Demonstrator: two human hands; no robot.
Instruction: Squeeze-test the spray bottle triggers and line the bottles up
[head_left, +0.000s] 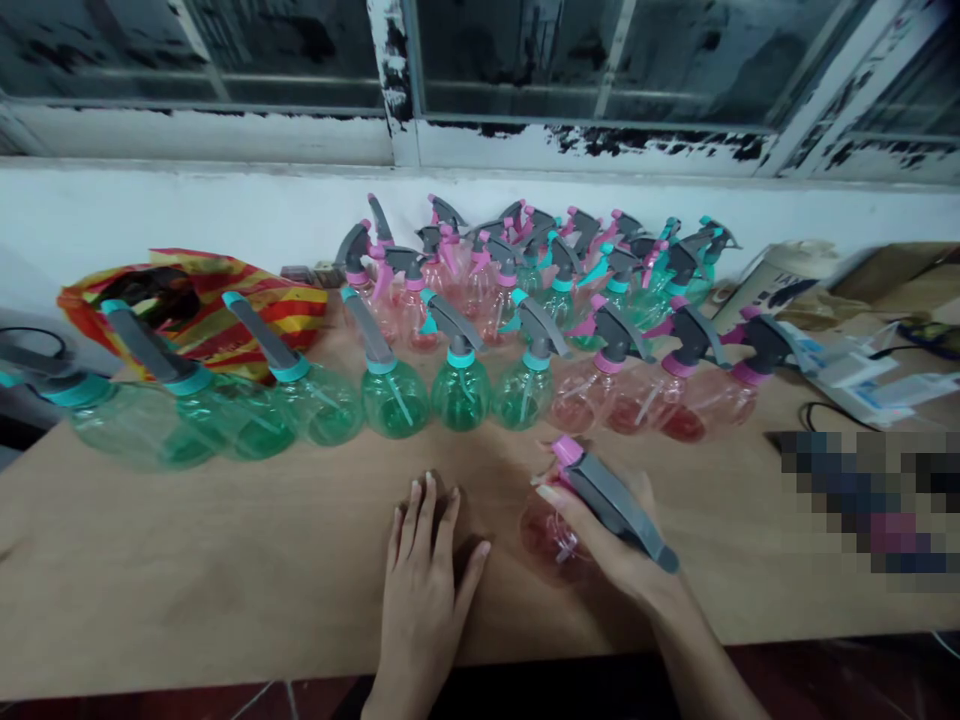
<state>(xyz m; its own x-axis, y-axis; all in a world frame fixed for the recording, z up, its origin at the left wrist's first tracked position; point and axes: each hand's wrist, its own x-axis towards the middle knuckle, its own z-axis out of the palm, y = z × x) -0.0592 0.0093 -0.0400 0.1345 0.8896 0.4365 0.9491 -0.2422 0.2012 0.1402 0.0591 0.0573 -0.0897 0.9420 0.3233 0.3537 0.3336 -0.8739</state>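
My right hand (pixel 600 530) is wrapped round the neck of a pink spray bottle (pixel 551 535) near the front of the table. Its grey and pink trigger head (pixel 611 500) points up past my thumb, and part of the bottle is hidden by the hand. To the left, my left hand (pixel 424 580) lies flat on the wooden tabletop (pixel 247 580), fingers spread, holding nothing. Just beyond both hands runs a row of spray bottles: green ones (pixel 461 390) with teal collars on the left, pink ones (pixel 637 400) with pink collars on the right.
Behind the row stands a crowded group of more pink and green spray bottles (pixel 502 280) against the white wall. A red and yellow striped bag (pixel 285 310) lies at the back left. On the right are a white cylindrical container (pixel 780 280), white devices (pixel 862 370) and cables.
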